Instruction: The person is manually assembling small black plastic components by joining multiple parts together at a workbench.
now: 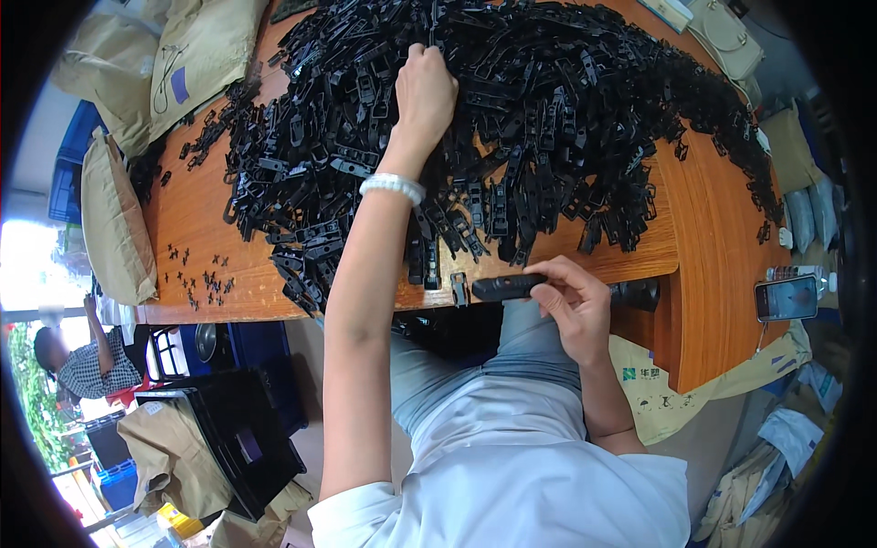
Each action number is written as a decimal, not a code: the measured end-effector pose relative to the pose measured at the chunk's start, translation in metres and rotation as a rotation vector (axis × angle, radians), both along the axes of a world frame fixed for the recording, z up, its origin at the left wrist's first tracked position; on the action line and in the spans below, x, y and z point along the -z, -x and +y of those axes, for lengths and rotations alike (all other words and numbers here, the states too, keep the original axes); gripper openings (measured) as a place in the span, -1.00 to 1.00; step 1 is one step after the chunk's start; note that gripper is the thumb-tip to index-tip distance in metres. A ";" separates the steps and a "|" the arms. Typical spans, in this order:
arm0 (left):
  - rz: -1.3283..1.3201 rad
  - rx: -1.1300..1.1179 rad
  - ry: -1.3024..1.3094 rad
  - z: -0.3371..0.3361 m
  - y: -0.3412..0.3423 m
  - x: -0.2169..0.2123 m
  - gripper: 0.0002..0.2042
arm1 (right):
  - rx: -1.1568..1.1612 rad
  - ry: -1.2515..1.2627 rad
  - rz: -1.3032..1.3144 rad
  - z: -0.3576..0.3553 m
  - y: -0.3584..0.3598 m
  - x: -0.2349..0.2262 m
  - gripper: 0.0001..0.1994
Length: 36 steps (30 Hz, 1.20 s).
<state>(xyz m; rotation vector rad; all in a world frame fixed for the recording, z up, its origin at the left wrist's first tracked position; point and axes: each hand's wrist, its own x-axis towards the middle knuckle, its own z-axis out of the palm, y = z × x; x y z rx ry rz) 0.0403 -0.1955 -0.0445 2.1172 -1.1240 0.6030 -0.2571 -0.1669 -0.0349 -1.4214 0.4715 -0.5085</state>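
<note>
My left hand (427, 91), with a pale beaded bracelet (393, 186) at the wrist, stretches far out over a big heap of black plastic parts (338, 119). Its fingers are pinched on a slim black plastic part that stands up from the heap's far side. Close to my body, my right hand (577, 306) grips the end of a smooth, elongated black plastic casing (505, 288) between thumb and fingers, just above the table's front edge. Beside that casing, a small black part with a shiny face (459, 289) lies on the wood.
Small cross-shaped pieces (212, 286) are scattered at the left of the wooden table (703, 210). Paper sacks (114, 219) stand along its left side. A phone (787, 299) and a bottle lie at the right. Black crates (242, 438) and another person (91, 361) are at lower left.
</note>
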 end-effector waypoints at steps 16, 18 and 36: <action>0.417 0.074 0.091 0.033 0.007 -0.042 -0.83 | 0.063 -0.006 -0.043 -0.008 -0.003 -0.004 -0.80; 0.663 0.183 0.160 0.060 0.030 -0.052 -0.85 | 0.041 -0.035 -0.071 -0.009 -0.007 -0.008 -0.79; 1.247 0.445 0.057 0.194 0.179 -0.042 -0.64 | -0.063 0.437 -0.133 0.023 -0.011 -0.013 -0.81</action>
